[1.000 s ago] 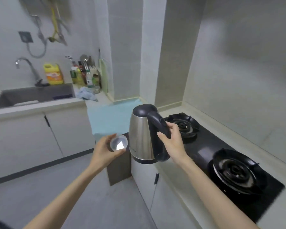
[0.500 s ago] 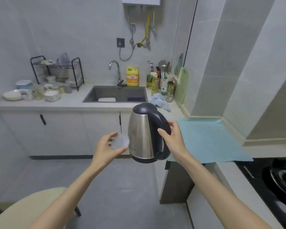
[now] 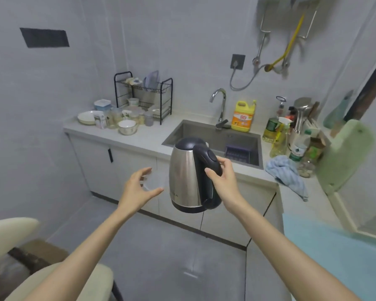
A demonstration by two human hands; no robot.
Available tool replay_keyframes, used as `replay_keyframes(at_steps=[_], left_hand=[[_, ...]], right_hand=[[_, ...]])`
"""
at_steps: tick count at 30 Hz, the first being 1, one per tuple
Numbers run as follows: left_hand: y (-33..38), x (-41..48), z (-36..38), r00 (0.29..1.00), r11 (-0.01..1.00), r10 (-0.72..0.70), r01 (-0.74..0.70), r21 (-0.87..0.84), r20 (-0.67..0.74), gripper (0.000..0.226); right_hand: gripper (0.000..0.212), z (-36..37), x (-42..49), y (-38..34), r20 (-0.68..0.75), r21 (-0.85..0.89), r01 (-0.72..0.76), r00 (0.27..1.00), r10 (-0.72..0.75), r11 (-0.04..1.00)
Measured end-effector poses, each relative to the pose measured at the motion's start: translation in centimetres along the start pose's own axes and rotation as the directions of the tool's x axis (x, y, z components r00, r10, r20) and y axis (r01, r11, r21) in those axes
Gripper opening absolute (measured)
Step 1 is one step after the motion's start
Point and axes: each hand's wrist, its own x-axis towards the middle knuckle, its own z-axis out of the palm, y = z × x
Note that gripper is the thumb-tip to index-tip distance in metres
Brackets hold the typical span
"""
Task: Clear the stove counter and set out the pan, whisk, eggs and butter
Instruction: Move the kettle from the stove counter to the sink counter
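Steel kettle (image 3: pixel 186 177) gripped in right hand (image 3: pixel 225 181), clear cup (image 3: pixel 153 181) pinched in left hand (image 3: pixel 137 190).

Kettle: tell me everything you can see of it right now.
The kettle has a shiny steel body with a black lid, handle and bottom rim. Lid closed, it hangs roughly upright in mid-air before the sink counter, resting on nothing. Only the right-hand grip touches it, curled round the handle.

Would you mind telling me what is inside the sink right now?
A dark purple ribbed container sits in the sink near its right wall. The kettle, gripped by the right hand, covers the sink's near left part, so anything there is hidden.
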Motion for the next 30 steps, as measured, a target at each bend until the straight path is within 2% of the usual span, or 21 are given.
replay_keyframes(at_steps=[5, 13, 22, 30], left_hand=[[-2.8, 7.3, -1.1, 0.994, 0.996, -0.079, 0.082, 0.034, -0.081, 0.069], [-9.5, 19.3, -1.7, 0.985, 0.985, -0.154, 0.159, 0.067, -0.083, 0.068], [-17.3, 36.8, -2.4, 0.987, 0.981, -0.154, 0.146, 0.132, 0.052, 0.071], [-22.8, 47.9, -1.3, 0.973, 0.959, -0.186, 0.149, 0.242, 0.138, 0.073]], right_hand=[[0.036, 3.6, 9.9, 0.7, 0.069, -0.001, -0.024, 0.997, 0.024, 1.000], [0.037, 10.8, 23.4, 4.0, 0.102, 0.009, -0.042, 0.994, 0.041, 0.999], [0.035, 19.8, 37.5, 7.3, -0.017, 0.021, -0.125, 0.992, 0.125, 0.992], [0.032, 24.7, 47.3, 9.6, -0.143, 0.050, -0.144, 0.978, 0.150, 0.988]])
